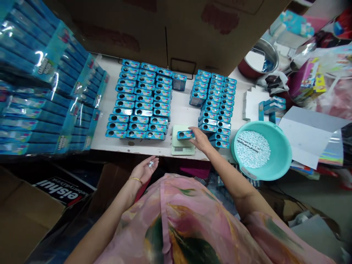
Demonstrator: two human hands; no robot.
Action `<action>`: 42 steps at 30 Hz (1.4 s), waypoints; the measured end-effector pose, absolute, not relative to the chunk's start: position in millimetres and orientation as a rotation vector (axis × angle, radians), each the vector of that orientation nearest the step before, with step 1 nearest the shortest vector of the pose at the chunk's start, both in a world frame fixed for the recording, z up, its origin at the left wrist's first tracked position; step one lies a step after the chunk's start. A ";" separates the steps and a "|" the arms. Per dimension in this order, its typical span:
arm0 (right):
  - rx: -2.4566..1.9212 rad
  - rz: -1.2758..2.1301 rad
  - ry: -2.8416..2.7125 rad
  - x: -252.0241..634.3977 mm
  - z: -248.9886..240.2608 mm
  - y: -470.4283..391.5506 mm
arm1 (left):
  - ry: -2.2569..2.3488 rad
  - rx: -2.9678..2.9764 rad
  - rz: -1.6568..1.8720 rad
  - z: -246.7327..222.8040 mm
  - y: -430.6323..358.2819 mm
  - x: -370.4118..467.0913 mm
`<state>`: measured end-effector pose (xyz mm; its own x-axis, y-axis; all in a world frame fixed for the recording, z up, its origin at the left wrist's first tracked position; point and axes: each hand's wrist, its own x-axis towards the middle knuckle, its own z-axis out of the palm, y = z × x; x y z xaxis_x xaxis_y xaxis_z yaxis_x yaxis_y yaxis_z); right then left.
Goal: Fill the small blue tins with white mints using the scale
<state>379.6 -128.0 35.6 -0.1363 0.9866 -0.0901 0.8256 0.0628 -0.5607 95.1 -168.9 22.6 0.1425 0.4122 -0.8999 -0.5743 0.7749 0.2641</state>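
My left hand (145, 169) is palm up in front of the table edge, with a few small white candies (150, 164) resting in it. On a pale green digital scale (183, 151) stands a small blue box (183, 135) with a dark round opening in its top. The fingers of my right hand (200, 139) hold the right end of this box. Rows of similar blue boxes (137, 127) stand to the left of the scale, and more blue boxes (217, 110) stand to its right.
A turquoise basin (282, 150) at the right holds many white candies and a dark strip. Plastic-wrapped stacks of blue packs (55, 106) rise at the left. A large cardboard box (165, 33) closes off the back. White paper (305, 135) lies beyond the basin.
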 end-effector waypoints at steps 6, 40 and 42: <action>-1.704 0.522 -2.158 356.9 62.2 -132.5 | 1.081 -0.173 0.713 32.7 -140.1 141.9; -1.686 0.738 -1.737 381.2 24.1 -156.8 | 1.155 -0.287 0.800 25.0 -145.2 118.7; -1.722 0.671 -1.688 387.9 29.5 -165.3 | 1.177 -0.293 0.801 21.4 -153.2 109.6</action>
<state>387.9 -165.3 29.5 0.0506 0.9963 0.0694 0.6771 0.0169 -0.7357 109.6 -153.2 21.4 0.1525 0.4036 -0.9021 -0.6914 0.6958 0.1944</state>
